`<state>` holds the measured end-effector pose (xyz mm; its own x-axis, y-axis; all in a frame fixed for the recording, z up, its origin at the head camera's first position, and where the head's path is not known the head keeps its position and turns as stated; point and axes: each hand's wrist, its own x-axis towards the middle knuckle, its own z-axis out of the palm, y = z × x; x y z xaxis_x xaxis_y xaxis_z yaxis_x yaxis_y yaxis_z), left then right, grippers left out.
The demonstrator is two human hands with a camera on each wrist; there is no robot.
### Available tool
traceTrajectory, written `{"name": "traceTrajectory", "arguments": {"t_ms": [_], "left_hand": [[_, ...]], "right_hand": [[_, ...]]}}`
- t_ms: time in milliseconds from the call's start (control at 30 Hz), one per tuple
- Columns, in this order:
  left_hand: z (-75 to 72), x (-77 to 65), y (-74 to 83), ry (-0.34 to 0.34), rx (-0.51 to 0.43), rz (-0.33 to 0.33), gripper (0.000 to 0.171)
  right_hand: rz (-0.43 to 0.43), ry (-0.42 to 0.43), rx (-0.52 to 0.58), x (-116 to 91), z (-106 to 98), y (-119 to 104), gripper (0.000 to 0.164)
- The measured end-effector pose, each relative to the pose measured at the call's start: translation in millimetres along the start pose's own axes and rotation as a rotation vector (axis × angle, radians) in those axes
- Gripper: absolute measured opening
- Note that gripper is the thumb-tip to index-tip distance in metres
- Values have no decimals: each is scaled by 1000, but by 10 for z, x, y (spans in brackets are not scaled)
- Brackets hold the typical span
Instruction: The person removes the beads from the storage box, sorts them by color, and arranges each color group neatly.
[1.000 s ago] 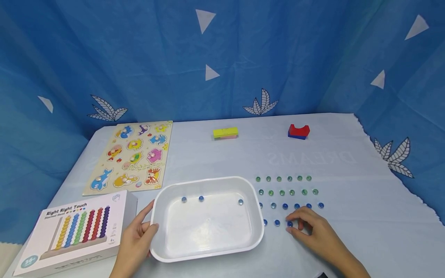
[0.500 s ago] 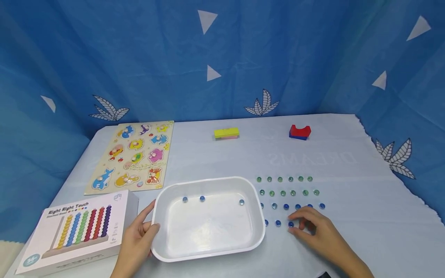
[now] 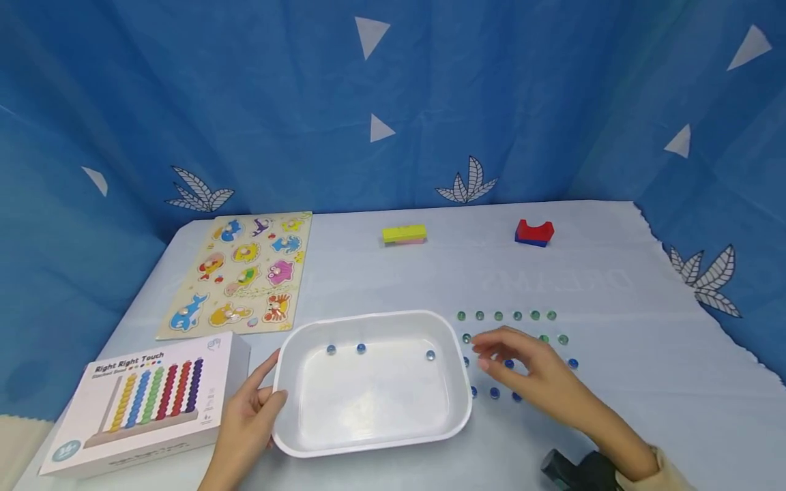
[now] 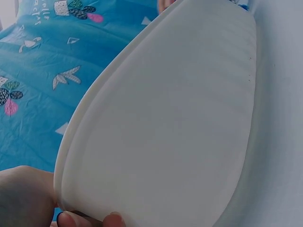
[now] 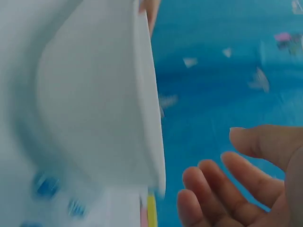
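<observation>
A white plastic basin [image 3: 368, 409] stands on the table with three small round glass pieces in it, two blue [image 3: 361, 348] and one paler [image 3: 430, 355]. My left hand [image 3: 248, 416] grips its left rim, thumb on the near side; the left wrist view shows the basin's outer wall [image 4: 156, 113] with fingertips under the edge. Right of the basin, similar glass pieces lie in rows: green [image 3: 518, 316] at the back, blue [image 3: 494, 393] in front. Above the middle rows hovers my right hand [image 3: 534, 368], fingers loosely bent, thumb apart, holding nothing. It hides several pieces.
A bead-toy box [image 3: 153, 409] lies at the left, with a sea-animal peg puzzle [image 3: 245, 273] behind it. Yellow and pink blocks [image 3: 404, 234] and red and blue blocks [image 3: 534, 232] sit near the back. A blue curtain [image 3: 295, 102] hangs behind the table.
My right hand has risen from a blue glass piece in the front row and moved left and back, leaving that piece in place. The left hand keeps its grip on the basin.
</observation>
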<state>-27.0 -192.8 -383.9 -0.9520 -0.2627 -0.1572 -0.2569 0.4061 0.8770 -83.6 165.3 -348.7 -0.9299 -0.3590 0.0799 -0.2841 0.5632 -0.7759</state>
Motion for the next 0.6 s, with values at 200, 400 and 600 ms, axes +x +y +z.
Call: {"name": "traceTrajectory", "arguments": {"t_ms": [200,400,600], "left_hand": [[5,19,-13,-4,-10,21,54],[42,34,-21,-22,-32,16,55],[9,15,-10,-6,1,35,55]], "right_hand": [[71,-274,81,698,327,-441,35],[308,-428,-4,1105,818,-575,44],[267,-336,-63,1163,1201,-623,41]]}}
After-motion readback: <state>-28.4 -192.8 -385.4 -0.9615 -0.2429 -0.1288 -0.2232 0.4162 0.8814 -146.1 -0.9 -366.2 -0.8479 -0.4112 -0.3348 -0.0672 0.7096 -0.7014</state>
